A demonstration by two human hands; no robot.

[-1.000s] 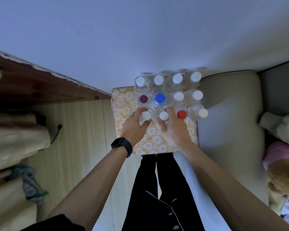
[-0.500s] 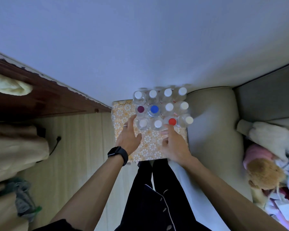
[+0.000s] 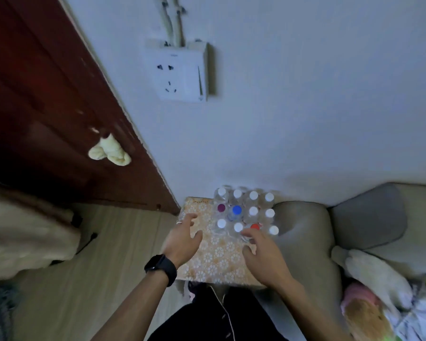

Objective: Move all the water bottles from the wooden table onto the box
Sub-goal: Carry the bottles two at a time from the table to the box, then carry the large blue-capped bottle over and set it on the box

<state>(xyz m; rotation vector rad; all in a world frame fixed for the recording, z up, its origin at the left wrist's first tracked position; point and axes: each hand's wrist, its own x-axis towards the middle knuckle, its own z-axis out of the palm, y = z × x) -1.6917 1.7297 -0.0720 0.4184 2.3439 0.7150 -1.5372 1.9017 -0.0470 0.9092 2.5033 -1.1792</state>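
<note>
Twelve water bottles point(image 3: 253, 211) are counted, all upright and packed close in three rows of four on the far right part of the box point(image 3: 214, 262), against the wall point(image 3: 305, 107).

- Caps: nine are white. A purple cap point(image 3: 221, 207) and a blue cap point(image 3: 236, 209) are found side by side at the left of the middle row. A red cap point(image 3: 255, 226) is found in the near row.
- Box: the top is covered in a pale floral pattern, and its near half is left bare.
- Left hand point(image 3: 182, 238): held over the left part of the box with fingers spread and relaxed, and nothing is gripped. A ring point(image 3: 179, 222) is worn on one finger and a black watch point(image 3: 160, 265) on the wrist.
- Right hand point(image 3: 263, 252): held over the right part of the box with fingers loosely extended, and nothing is gripped. Its fingertips point(image 3: 246, 233) are placed just beside the near row, below the red cap. Contact cannot be told.
- Surroundings: a grey-beige sofa point(image 3: 305, 242) is set just beside the box on the right, with a pale plush toy point(image 3: 374, 271) lying on it. A white wall socket point(image 3: 180, 75) is mounted above. A dark red door point(image 3: 47, 107) is seen at the left, with a pale cloth point(image 3: 110, 152) hung on it.
</note>
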